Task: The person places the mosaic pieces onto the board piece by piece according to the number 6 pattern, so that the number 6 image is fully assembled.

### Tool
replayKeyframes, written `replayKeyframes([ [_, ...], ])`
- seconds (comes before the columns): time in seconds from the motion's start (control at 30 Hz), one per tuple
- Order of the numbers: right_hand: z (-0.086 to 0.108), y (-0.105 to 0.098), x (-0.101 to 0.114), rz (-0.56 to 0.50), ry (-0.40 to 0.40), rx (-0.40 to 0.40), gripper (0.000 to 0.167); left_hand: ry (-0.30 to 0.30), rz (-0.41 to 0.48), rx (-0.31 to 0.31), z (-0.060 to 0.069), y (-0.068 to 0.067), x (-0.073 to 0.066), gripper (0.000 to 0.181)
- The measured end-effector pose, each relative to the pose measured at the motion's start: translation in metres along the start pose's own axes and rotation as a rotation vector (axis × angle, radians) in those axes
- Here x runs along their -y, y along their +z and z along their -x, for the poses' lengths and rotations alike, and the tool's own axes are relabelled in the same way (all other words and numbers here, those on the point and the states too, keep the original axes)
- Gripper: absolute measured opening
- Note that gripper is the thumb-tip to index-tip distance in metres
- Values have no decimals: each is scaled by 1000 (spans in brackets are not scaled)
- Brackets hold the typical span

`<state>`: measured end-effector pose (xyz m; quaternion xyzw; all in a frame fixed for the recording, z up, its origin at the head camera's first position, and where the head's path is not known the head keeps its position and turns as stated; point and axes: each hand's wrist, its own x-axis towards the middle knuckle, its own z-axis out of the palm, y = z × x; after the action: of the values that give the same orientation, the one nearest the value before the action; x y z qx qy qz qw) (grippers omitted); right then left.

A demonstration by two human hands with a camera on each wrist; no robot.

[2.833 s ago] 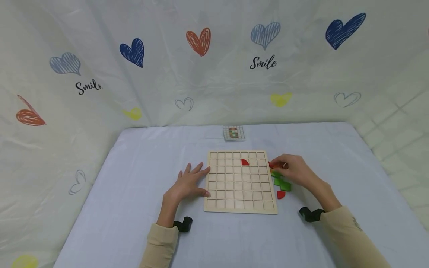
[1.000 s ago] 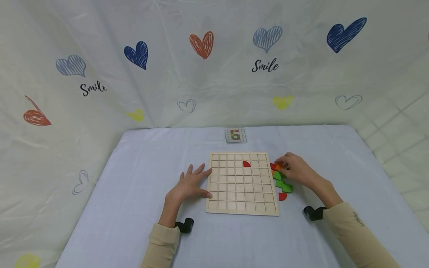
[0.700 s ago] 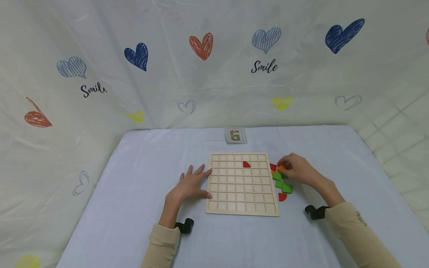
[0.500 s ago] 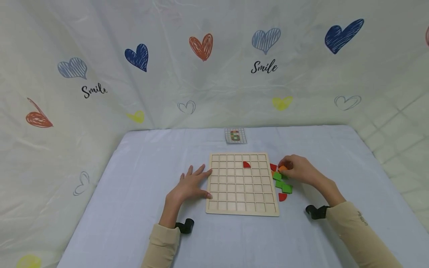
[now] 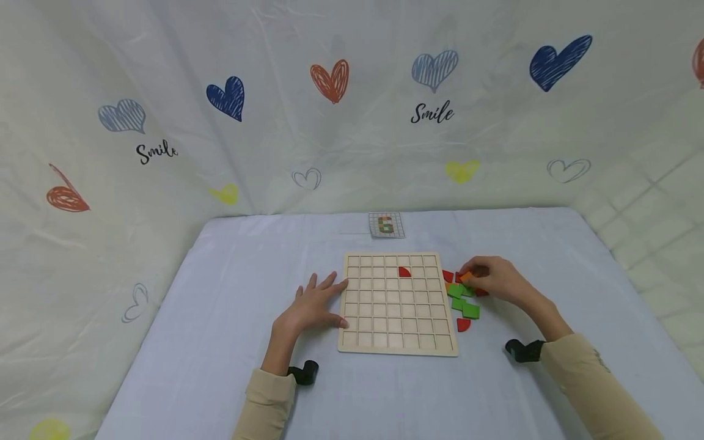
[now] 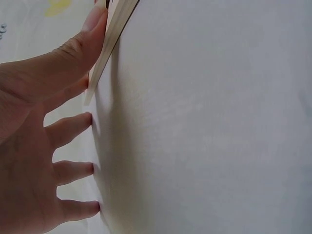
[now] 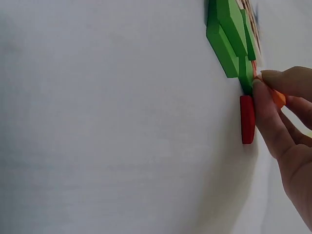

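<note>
Orange tile (image 5: 467, 277) — pinched between the nearly closed thumb and fingers of the right hand (image 5: 497, 280) — is just beside the green tiles (image 5: 454, 291) right of the gridded board (image 5: 393, 308), whose left edge the left hand (image 5: 308, 307) touches, fingers spread wide.

The pale cream wooden board (image 5: 379, 308) is ruled with a brown grid; the red quarter-round piece (image 5: 404, 272) on it, the flat green tiles (image 5: 470, 311) and the small orange piece (image 7: 279, 99) look plain. Blue, orange-red and yellow hearts (image 5: 330, 81) pattern the white sheet backdrop (image 5: 374, 143).
</note>
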<state>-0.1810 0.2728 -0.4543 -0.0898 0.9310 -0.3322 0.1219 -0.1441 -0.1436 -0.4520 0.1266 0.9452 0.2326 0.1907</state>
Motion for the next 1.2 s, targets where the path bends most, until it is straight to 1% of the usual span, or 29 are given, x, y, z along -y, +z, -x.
replayKeyframes([
  [0.2, 2, -1, 0, -48, 1, -28, 35, -1, 0, -3, 0, 0, 0, 93],
  [0.37, 2, -1, 0, -101, 13, -15, 39, 1, -6, -4, 1, -1, 0, 93],
  [0.57, -2, 2, 3, -189, 63, 10, 46, 1, -7, -4, 1, -1, 0, 93],
  [0.7, -6, 6, 6, -231, 79, 16, 50, -5, -6, 1, 1, -1, -2, 93],
  [0.83, -8, 9, 9, -260, 58, 15, 51, -9, -14, 8, 1, -1, -3, 92],
  [1.03, -12, 14, 17, -273, 15, 30, 49, 0, -48, 20, -1, -1, -2, 89],
  [1.2, -15, 17, 25, -270, 2, 36, 50, 3, -26, 17, -1, -1, -2, 89],
])
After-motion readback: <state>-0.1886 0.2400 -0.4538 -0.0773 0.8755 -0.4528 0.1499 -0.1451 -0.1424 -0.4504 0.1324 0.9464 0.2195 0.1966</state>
